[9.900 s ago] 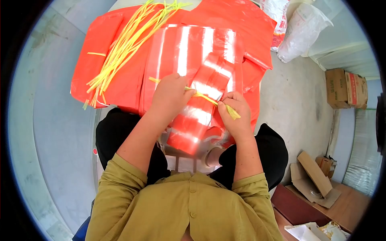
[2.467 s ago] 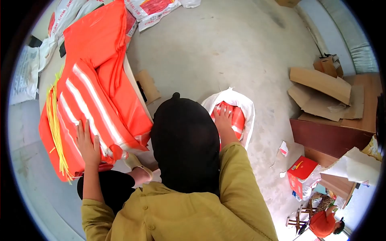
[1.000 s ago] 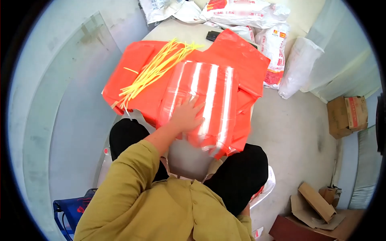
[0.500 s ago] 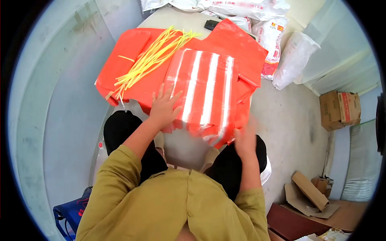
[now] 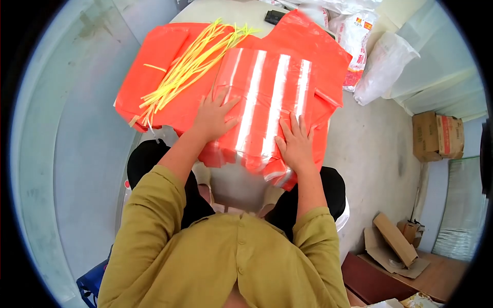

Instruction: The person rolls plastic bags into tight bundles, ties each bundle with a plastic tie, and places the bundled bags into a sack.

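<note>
Both hands lie on a stack of red plastic bags with white stripes (image 5: 254, 92), fingers spread. My left hand (image 5: 214, 117) rests on the stack's left part, and my right hand (image 5: 298, 142) rests lower on its right part. Neither hand holds anything. Under and around the striped stack are plain red plastic sheets (image 5: 154, 56). A bundle of yellow ties (image 5: 187, 69) lies on the red plastic to the left of the stack, with one short tie apart from it. The stack's near edge hangs unevenly over my lap.
A black object (image 5: 274, 17) sits on the pale table (image 5: 226, 11). White printed sacks (image 5: 354, 41) and a white bag (image 5: 385, 66) stand at the back right. A carton (image 5: 437, 136) is at the right, with opened cardboard (image 5: 394, 241) below it.
Since the earliest frame, the tied striped roll has gone from on top of the stack. My right hand has come up from beside my right knee onto the stack, and both hands now lie flat.
</note>
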A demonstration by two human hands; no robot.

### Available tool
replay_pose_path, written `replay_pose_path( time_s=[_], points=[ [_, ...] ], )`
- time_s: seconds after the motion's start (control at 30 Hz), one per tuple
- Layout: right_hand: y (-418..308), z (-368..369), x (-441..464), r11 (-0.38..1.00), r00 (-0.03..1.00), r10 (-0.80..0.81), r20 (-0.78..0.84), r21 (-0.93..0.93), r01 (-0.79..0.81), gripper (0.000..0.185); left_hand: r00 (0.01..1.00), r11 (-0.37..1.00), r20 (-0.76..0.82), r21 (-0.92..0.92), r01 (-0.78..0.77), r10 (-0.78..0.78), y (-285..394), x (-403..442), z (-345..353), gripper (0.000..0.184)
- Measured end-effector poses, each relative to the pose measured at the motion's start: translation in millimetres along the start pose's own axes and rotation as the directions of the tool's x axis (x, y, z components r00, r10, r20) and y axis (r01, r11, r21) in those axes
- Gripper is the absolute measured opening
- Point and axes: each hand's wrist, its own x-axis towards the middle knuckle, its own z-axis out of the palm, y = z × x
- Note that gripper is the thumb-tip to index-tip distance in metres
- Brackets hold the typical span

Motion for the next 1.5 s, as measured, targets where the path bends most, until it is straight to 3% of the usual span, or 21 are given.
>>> replay_pose_path(
  time_s=[0.1,0.2,0.23,0.33,0.37,0.43,0.5,0.53,0.63,0.7,0.73,0.8,0.9,1.07,1.2,1.3,1.37,1.47,1.5],
  points=[
    [-8.1,-8.0,-1.0,0.997,0.998,0.013,-0.054,0.080,-0.008,0.050,0.999,0.999,0.032,-0.009,0.037,-0.037,1.4,-1.4,-3.2,0.067],
    [-38.8,-18.0,-2.7,0.949,1.000,0.010,-0.001,0.316,-0.009,0.047,0.999,0.999,0.010,-0.024,0.034,-0.034,2.3,-4.2,-3.5,0.067],
    [-47.7,-12.0,-5.2,0.953,0.994,-0.023,-0.104,0.298,0.053,0.047,1.000,0.999,0.012,-0.043,0.026,-0.026,1.5,-3.5,-3.6,0.067],
    [-63.0,-9.3,-7.3,0.950,0.993,-0.061,-0.104,0.299,0.089,0.039,0.999,0.998,0.009,-0.041,0.040,-0.039,3.2,-4.5,-8.9,0.066],
    [-63.5,-10.8,-7.3,0.915,1.000,-0.012,0.021,0.404,0.003,0.033,0.998,0.998,0.003,-0.002,0.060,-0.060,7.2,-5.5,-10.7,0.065],
    [-63.1,-18.7,-5.6,0.804,0.959,0.045,0.278,0.560,-0.200,0.023,0.995,0.995,-0.023,0.042,0.095,-0.094,15.7,-7.9,-19.8,0.061],
    [-67.4,-35.4,-8.0,0.547,0.893,0.128,0.431,0.721,-0.426,0.016,0.991,0.991,-0.062,0.051,0.123,-0.120,22.2,-11.2,-29.3,0.057],
    [-69.0,-40.9,-9.7,0.389,0.848,0.146,0.510,0.758,-0.523,0.013,0.990,0.992,-0.066,-0.043,0.119,-0.121,21.5,-15.5,-29.7,0.055],
    [-68.6,-35.0,-14.2,0.106,0.871,0.191,0.454,0.872,-0.478,0.018,0.972,0.926,-0.130,-0.352,0.140,-0.197,14.4,-36.7,-28.0,0.051],
    [-72.7,-38.2,-14.3,-0.011,0.867,0.246,0.433,0.896,-0.444,0.020,0.913,0.795,-0.208,-0.582,0.171,-0.349,11.3,-55.4,-22.9,0.048],
    [-75.1,-40.6,-14.3,-0.070,0.862,0.273,0.426,0.903,-0.424,0.022,0.882,0.671,-0.146,-0.707,0.223,-0.448,9.8,-63.1,-20.1,0.047],
    [-61.3,-17.4,-14.9,-0.028,0.923,0.210,0.321,0.946,-0.323,0.024,0.800,0.359,0.018,-0.888,0.289,-0.599,8.1,-74.7,-21.4,0.046],
    [-64.3,-14.1,-16.1,-0.023,0.930,0.222,0.292,0.955,-0.294,0.023,0.767,0.037,0.202,-0.959,0.282,-0.610,13.6,-82.9,-32.7,0.049],
    [-62.7,-15.8,-18.2,-0.144,0.925,0.227,0.304,0.950,-0.277,0.015,0.722,-0.127,0.367,-0.922,0.365,-0.587,20.7,-74.8,-47.5,0.059],
    [-57.3,-7.3,-20.6,-0.130,0.935,0.205,0.288,0.955,-0.265,0.013,0.655,-0.285,0.514,-0.856,0.431,-0.554,33.5,-73.4,-59.5,0.059],
    [-46.5,1.3,-26.1,0.019,0.944,0.088,0.318,0.947,-0.320,0.008,0.663,-0.011,0.491,-0.808,0.589,-0.565,29.1,-89.2,-59.2,0.061],
    [-41.1,8.0,-28.1,0.196,0.947,0.006,0.320,0.929,-0.315,0.008,0.702,0.016,0.457,-0.832,0.555,-0.546,12.5,-109.7,-31.2,0.064],
    [-59.6,2.4,-31.5,0.388,0.969,0.106,0.223,0.888,-0.247,0.018,0.726,0.110,0.440,-0.812,0.573,-0.529,8.7,-131.9,-33.4,0.070],
    [-67.1,-0.7,-32.5,0.509,0.987,0.090,0.136,0.845,-0.163,0.019,0.728,0.150,0.440,-0.794,0.589,-0.526,10.3,-137.2,-38.1,0.071]
  ],
)
